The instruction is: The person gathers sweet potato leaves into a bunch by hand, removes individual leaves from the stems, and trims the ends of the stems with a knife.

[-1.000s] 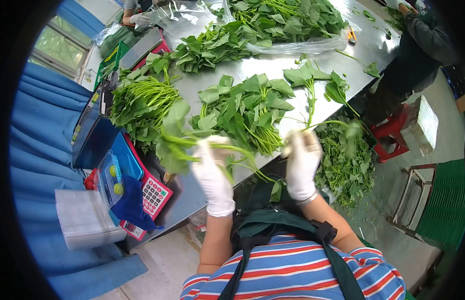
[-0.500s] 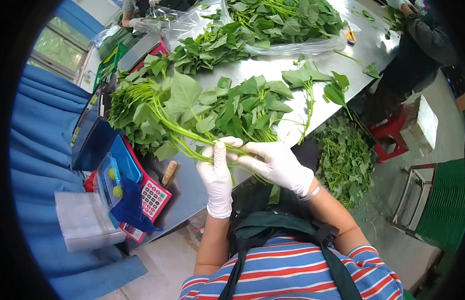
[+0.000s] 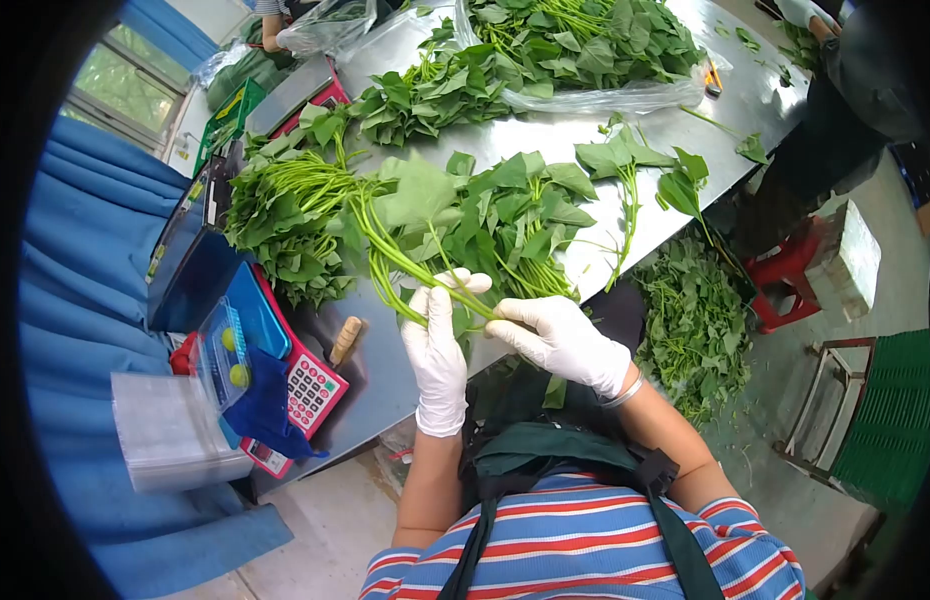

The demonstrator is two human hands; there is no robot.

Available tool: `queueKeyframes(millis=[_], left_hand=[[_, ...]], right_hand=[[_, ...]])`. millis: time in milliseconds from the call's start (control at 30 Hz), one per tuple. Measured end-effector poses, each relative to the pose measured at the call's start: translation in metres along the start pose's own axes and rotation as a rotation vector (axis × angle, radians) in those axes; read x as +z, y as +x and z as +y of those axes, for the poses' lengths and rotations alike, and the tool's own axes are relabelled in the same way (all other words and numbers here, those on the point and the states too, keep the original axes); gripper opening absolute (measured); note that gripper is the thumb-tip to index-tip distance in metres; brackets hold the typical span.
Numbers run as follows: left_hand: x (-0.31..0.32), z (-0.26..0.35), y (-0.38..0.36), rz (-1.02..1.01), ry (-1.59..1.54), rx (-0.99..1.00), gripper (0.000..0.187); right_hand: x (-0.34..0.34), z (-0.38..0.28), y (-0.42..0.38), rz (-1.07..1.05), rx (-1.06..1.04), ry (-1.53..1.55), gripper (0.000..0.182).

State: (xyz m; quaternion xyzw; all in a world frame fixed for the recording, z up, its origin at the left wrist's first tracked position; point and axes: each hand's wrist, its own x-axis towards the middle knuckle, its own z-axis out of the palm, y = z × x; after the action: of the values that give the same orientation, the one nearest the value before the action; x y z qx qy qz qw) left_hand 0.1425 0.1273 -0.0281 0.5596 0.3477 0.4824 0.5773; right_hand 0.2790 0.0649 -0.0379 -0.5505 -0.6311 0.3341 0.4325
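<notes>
Both of my hands wear white gloves and meet over the near edge of the metal table (image 3: pixel 385 357). My left hand (image 3: pixel 437 345) is closed round a small bunch of leafy green stems (image 3: pixel 395 255), whose leaves point away from me. At the stems' cut ends, my right hand (image 3: pixel 565 343) pinches with thumb and fingers. Just beyond lies a pile of leafy greens (image 3: pixel 515 220). To the left is a thicker stack of greens (image 3: pixel 285 215) with its stems side by side.
A pink scale with a keypad (image 3: pixel 310 390), a wooden handle (image 3: pixel 345 340) and clear plastic bags (image 3: pixel 175 430) are at left. Farther back, more greens (image 3: pixel 585 45) fill a plastic bag. Greens (image 3: pixel 690 320) also lie low at right, near a red stool (image 3: pixel 780 285). Co-workers stand at the far corners.
The held bunch has shifted slightly to the right and its leaves have swung. My right hand has moved a little right and down, toward the stem ends.
</notes>
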Motion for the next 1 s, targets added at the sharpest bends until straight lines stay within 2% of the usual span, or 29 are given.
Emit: queueKeyframes(millis=[67, 133, 167, 233, 267, 300, 367, 533, 633, 733, 767, 800, 833, 900, 933, 967, 1000], left_hand=[[0.000, 0.002, 0.001, 0.012, -0.033, -0.028, 0.031], [-0.001, 0.002, 0.006, 0.010, -0.326, -0.039, 0.029], [-0.004, 0.001, 0.009, 0.012, -0.326, -0.042, 0.029], [-0.012, -0.003, 0.014, -0.028, -0.591, -0.023, 0.028], [-0.006, 0.006, 0.014, 0.069, -0.581, -0.074, 0.025], [-0.005, 0.006, 0.014, 0.069, -0.581, -0.072, 0.025], [-0.004, 0.005, 0.014, -0.018, -0.604, -0.038, 0.022], [0.006, 0.006, 0.011, -0.036, -0.466, 0.011, 0.018], [0.010, 0.005, 0.003, -0.043, -0.373, 0.030, 0.019], [0.012, 0.009, 0.003, -0.014, -0.341, 0.021, 0.020], [0.009, 0.011, 0.004, -0.023, -0.477, -0.031, 0.020], [0.008, 0.012, 0.003, -0.034, -0.613, -0.088, 0.021], [0.010, 0.014, 0.003, -0.036, -0.615, -0.094, 0.021], [0.019, 0.018, 0.002, 0.019, -0.671, 0.028, 0.020], [0.023, 0.018, 0.000, 0.034, -0.671, 0.067, 0.022], [0.027, 0.015, -0.003, 0.027, -0.675, 0.037, 0.022], [0.033, 0.010, -0.005, 0.032, -0.574, 0.154, 0.025]], right_hand=[[0.003, 0.004, -0.002, -0.020, 0.005, 0.034, 0.022], [0.005, 0.003, -0.005, -0.042, 0.015, 0.069, 0.022], [0.005, 0.001, -0.007, -0.085, 0.038, 0.049, 0.022], [0.007, 0.000, -0.010, -0.128, 0.059, 0.028, 0.022], [0.010, 0.002, -0.011, -0.122, 0.028, 0.017, 0.023], [0.011, 0.004, -0.012, -0.114, -0.004, 0.005, 0.023], [0.011, 0.004, -0.011, -0.126, -0.029, -0.010, 0.021], [0.023, 0.010, -0.013, 0.015, -0.009, 0.047, 0.018], [0.029, 0.013, -0.015, 0.059, -0.066, 0.020, 0.016], [0.026, 0.014, -0.016, -0.010, -0.060, 0.015, 0.015], [0.027, 0.014, -0.018, -0.051, -0.042, 0.026, 0.014], [0.034, 0.016, -0.020, 0.025, -0.064, 0.140, 0.014], [0.038, 0.016, -0.019, 0.027, -0.059, 0.138, 0.014], [0.043, 0.009, -0.016, 0.050, 0.174, 0.769, 0.018], [0.039, 0.004, -0.017, 0.037, 0.267, 0.919, 0.024], [0.048, 0.012, -0.016, 0.105, 0.227, 1.063, 0.025], [0.048, 0.007, -0.015, 0.099, 0.286, 1.374, 0.026]])
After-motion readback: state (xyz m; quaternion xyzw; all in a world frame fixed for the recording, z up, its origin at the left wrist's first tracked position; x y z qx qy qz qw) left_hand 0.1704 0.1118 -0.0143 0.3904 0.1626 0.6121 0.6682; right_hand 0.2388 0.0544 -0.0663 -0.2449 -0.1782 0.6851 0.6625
